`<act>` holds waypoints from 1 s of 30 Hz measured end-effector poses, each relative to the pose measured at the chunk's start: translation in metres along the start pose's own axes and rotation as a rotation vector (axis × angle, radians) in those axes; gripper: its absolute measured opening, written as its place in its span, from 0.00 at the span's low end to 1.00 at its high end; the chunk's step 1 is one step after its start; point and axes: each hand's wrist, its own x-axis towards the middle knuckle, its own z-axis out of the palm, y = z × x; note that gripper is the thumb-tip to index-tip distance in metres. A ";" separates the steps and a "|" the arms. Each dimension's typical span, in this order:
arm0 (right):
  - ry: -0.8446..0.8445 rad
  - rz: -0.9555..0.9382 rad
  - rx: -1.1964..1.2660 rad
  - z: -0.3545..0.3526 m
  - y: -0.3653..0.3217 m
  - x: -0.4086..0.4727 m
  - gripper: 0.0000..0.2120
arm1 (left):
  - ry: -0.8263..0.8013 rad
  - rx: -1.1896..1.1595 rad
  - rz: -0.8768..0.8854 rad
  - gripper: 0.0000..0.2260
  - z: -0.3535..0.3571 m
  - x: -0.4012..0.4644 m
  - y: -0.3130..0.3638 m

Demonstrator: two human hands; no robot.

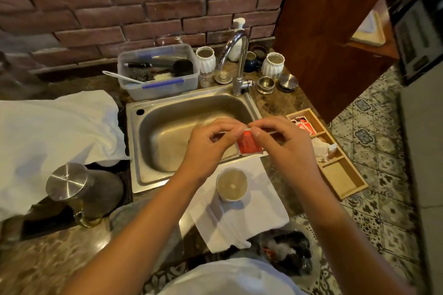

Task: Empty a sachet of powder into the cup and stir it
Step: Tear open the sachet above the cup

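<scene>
A red sachet (249, 144) hangs over the front edge of the steel sink, pinched at its white top edge by both hands. My left hand (211, 143) pinches the top left corner with thumb and forefinger. My right hand (282, 141) pinches the top right next to it. Just below the sachet a white paper cup (231, 185) stands upright on a white napkin (239, 220); it holds a pale brownish liquid. No stirrer shows in either hand.
The steel sink (182, 132) and tap (239, 64) lie behind the hands. A wooden compartment tray (335, 163) with more sachets sits right. A steel kettle (79, 189) and white cloth (52, 136) are left. A plastic tub (158, 72) and jars stand at the back.
</scene>
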 end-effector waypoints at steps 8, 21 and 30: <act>0.077 0.001 -0.143 0.010 -0.020 -0.024 0.07 | 0.009 -0.064 -0.001 0.06 -0.013 -0.015 -0.004; -0.009 -0.053 -0.265 -0.008 -0.013 -0.012 0.06 | 0.024 0.171 0.071 0.06 -0.002 -0.010 0.006; -0.083 -0.063 -0.163 -0.012 -0.004 -0.008 0.09 | 0.038 0.090 0.041 0.04 0.006 -0.017 0.004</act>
